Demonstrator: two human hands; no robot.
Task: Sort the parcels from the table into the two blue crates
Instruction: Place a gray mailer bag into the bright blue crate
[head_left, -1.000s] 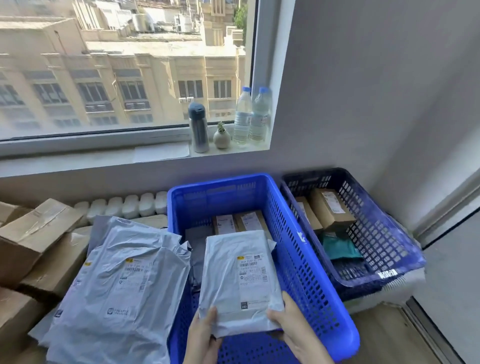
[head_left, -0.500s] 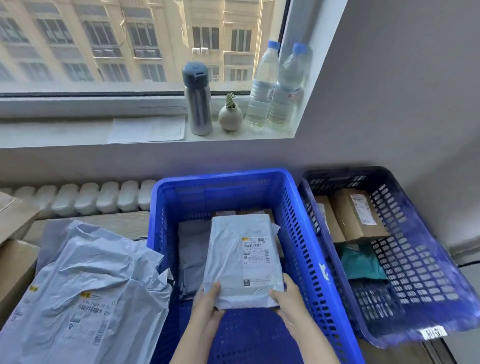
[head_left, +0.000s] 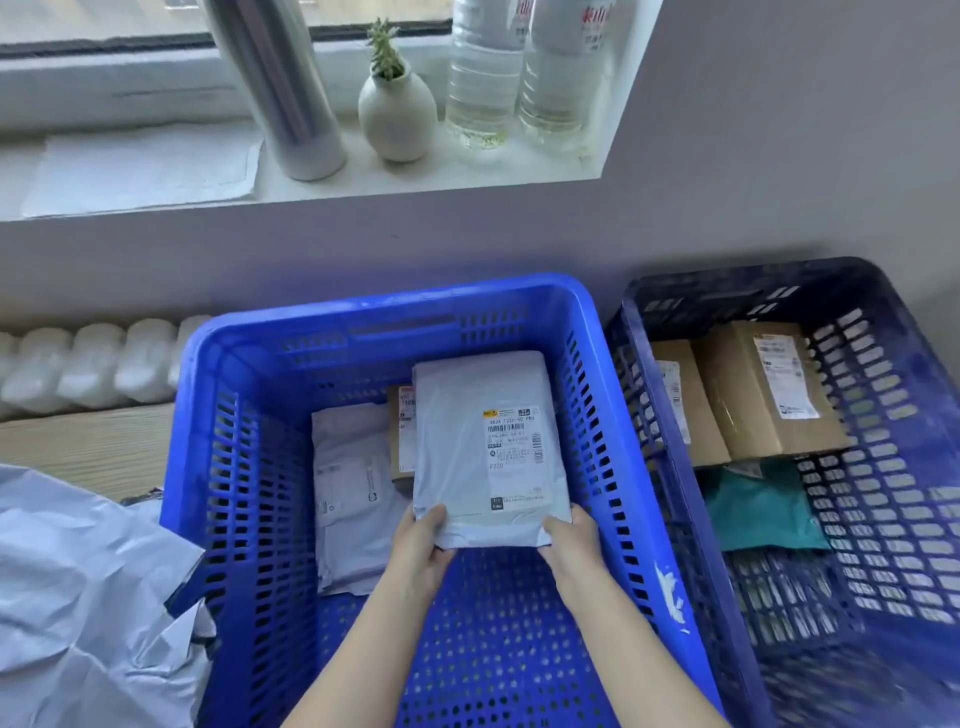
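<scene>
In the head view, both hands reach into the bright blue crate (head_left: 249, 467). The left hand (head_left: 421, 540) grips the near left corner of a grey parcel (head_left: 483, 447), and the right hand (head_left: 571, 540) grips its near right corner. The fingers (head_left: 435, 519) of each hand are curled round the parcel's near edge, thumbs on top. The parcel sits label up within the crate's walls, toward the far right corner. Whether it already rests on the things beneath cannot be told.

Under its left edge show a brown carton (head_left: 402, 431) and a flat grey mailer (head_left: 353, 493), which lies along the crate's left wall.

The dark blue crate (head_left: 883, 415) stands just beside the bright one, on its right. It holds two cardboard boxes (head_left: 769, 389) side by side at its far end and a teal mailer (head_left: 758, 509) nearer, at its middle.

Left of the bright crate, crumpled grey mailers (head_left: 78, 597) lie heaped on the table (head_left: 88, 441), up against the crate's left wall. A white radiator (head_left: 88, 364) runs behind the table's far edge.

On the windowsill (head_left: 415, 182) above stand a steel flask (head_left: 280, 88), a white vase (head_left: 397, 114) with a small plant and two water bottles (head_left: 485, 78). A sheet of paper (head_left: 140, 171) lies to the left of the flask.
</scene>
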